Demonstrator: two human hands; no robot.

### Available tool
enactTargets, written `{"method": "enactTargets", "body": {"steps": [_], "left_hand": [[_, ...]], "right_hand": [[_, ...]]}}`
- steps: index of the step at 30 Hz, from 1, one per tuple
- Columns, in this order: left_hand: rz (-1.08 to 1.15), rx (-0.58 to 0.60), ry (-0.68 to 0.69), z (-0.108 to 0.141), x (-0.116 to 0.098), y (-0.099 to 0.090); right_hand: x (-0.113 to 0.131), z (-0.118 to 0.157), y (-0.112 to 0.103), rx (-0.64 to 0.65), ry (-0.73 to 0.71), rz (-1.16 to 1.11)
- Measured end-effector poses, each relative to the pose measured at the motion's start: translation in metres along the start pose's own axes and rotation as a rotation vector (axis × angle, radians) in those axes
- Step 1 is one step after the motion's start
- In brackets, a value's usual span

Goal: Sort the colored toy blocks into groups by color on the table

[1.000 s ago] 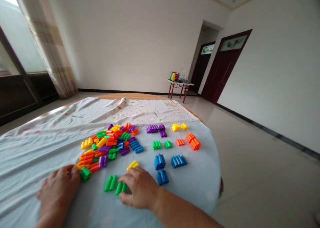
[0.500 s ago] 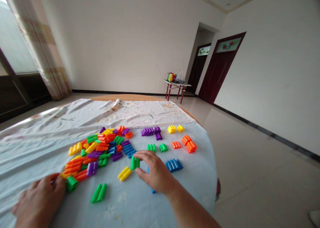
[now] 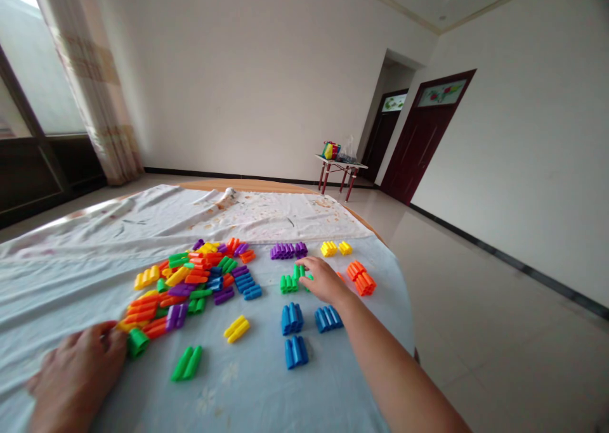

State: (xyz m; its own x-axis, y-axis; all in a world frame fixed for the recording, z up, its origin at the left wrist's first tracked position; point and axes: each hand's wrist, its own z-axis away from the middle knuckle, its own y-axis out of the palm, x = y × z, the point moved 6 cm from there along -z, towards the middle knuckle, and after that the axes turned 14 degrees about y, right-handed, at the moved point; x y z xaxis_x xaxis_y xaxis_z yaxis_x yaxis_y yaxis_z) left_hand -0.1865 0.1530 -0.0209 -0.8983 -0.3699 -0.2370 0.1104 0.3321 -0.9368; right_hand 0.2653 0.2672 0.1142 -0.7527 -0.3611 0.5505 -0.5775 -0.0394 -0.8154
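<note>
My right hand (image 3: 326,279) pinches a green plastic block (image 3: 299,272) of joined tubes, above the green blocks (image 3: 288,284) at the middle right. Its fingers partly hide that block and the green one beneath. At the lower left, my left hand (image 3: 80,373) rests on the cloth with fingers slightly bent and apart, holding nothing I can see. Its fingertips are by the near edge of a mixed pile of coloured blocks (image 3: 194,274), close to a green block (image 3: 137,342) lying on its side. A green pair (image 3: 187,363) and a yellow pair (image 3: 236,329) lie between the hands.
Sorted by colour on the right are purple (image 3: 282,251), yellow (image 3: 328,248), orange (image 3: 361,278) and blue blocks (image 3: 292,319). A wrinkled cloth (image 3: 257,395) covers the round table. A small side table (image 3: 339,163) with bags stands by the far wall.
My right hand has carried the green block away and to the right, from near the yellow pair to the green group. Blue blocks it covered now show. My left hand stays almost still.
</note>
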Motion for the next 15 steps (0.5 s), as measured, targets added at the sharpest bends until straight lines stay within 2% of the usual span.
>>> {"method": "enactTargets", "body": {"steps": [5, 10, 15], "left_hand": [[-0.031, 0.046, -0.012, 0.006, -0.013, -0.012], [-0.025, 0.059, -0.025, 0.012, -0.027, -0.025], [-0.015, 0.056, -0.024, 0.016, -0.034, -0.032]], "right_hand": [[0.002, -0.008, 0.005, 0.043, 0.031, 0.010], [-0.006, 0.007, 0.001, 0.096, 0.088, 0.050], [-0.008, 0.016, 0.001, 0.135, 0.071, 0.075]]}}
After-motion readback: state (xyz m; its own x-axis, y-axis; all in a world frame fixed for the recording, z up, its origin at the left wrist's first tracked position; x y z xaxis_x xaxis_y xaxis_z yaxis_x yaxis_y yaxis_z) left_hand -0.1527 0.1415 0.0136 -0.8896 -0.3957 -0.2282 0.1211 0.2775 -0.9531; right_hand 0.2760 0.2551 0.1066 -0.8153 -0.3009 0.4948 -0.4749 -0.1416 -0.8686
